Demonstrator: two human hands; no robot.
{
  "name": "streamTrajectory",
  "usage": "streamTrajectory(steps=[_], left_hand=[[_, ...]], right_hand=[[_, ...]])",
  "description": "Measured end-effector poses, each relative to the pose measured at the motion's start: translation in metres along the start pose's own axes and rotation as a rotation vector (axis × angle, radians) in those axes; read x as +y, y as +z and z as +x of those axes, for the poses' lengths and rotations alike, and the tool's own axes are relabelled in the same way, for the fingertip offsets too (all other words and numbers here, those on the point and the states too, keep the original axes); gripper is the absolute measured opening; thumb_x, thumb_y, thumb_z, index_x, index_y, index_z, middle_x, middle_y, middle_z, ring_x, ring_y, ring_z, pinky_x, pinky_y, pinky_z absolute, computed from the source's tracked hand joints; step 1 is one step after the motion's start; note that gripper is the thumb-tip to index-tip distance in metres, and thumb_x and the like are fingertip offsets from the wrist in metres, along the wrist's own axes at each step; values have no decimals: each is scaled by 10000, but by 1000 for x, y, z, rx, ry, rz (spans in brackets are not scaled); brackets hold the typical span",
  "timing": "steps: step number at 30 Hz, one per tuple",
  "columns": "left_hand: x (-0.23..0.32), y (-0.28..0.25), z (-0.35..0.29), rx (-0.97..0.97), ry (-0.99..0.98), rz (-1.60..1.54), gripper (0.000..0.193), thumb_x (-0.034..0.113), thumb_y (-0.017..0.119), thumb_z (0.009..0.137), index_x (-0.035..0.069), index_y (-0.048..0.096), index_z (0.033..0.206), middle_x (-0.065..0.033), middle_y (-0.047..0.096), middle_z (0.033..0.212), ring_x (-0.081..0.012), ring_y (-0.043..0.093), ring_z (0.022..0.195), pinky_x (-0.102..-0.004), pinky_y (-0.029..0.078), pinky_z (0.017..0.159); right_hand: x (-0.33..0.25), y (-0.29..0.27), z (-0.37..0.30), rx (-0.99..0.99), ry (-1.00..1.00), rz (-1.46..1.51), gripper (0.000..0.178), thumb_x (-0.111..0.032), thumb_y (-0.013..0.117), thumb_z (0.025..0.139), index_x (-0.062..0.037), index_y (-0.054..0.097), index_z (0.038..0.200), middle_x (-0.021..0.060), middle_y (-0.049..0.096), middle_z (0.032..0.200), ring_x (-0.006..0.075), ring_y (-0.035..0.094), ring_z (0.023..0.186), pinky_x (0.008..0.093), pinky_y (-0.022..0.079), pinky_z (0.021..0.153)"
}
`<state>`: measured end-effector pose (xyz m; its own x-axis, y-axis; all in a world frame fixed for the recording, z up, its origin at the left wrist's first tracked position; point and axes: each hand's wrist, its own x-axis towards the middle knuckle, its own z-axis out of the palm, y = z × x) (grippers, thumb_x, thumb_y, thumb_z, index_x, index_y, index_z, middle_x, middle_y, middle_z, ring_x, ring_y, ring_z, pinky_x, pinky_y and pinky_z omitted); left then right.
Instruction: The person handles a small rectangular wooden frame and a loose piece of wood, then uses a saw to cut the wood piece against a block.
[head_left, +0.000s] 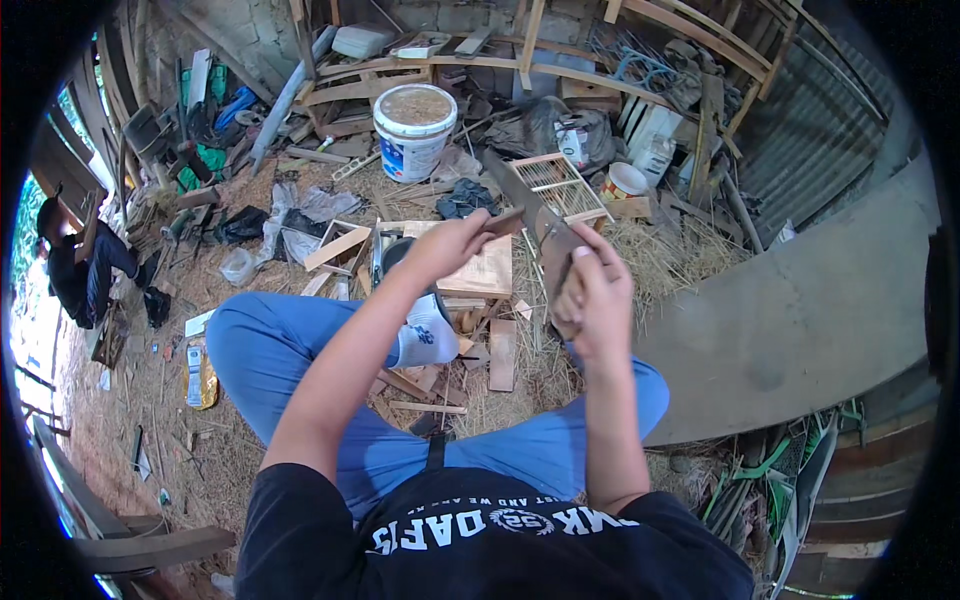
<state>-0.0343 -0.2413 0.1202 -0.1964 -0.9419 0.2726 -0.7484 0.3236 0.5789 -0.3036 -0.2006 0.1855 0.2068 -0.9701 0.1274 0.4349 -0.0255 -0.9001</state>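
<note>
Slanted handsaw (541, 222), brown wood (504, 222) beside

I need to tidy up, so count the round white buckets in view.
2: a large bucket left of the handsaw, and a smaller bucket to the right of it. Others may be hidden.

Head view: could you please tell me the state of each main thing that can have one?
left hand: grip closed on brown piece
right hand: grip closed on saw
brown piece: held at saw's edge; contact unclear
saw: raised, narrow end pointing away from person
white bucket: upright; lidded or filled, cannot tell
gold pouch: lying on ground
</note>
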Motion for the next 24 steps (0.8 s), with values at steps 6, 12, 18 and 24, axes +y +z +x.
streamTrajectory(steps=[6,12,18,24], left_hand=[[36,44,10,328,-82,74,242,328,557,1047,104,468,1072,-208,690,810,-468,673,753,-583,494,618],[-31,-16,-1,32,365,578,239,343,635,983,115,574,946,-92,697,840,-335,714,756,-487,544,603],[49,71,32,251,-66,289,280,352,628,1021,114,484,1045,-195,666,794,-411,675,701,-543,507,585],[-14,-5,51,26,621,624,259,345,655,970,103,566,940,-85,661,773,-315,703,708,-460,552,586]], right_hand=[[1,13,-10,104,-91,48,391,-91,556,1064,6,531,1442,-42,497,710,15,377,485,223,300,392],[-7,4,-39,130,156,21,437,-131,566,1075,1,495,1486,-68,417,647,19,333,468,225,303,406],[-7,-16,-17,279,-141,68,426,-153,563,1082,-6,491,1475,-72,407,639,14,325,464,216,279,395],[-28,-19,-51,181,120,88,480,-187,568,1084,-16,444,1515,-76,382,635,21,318,451,220,291,399]])
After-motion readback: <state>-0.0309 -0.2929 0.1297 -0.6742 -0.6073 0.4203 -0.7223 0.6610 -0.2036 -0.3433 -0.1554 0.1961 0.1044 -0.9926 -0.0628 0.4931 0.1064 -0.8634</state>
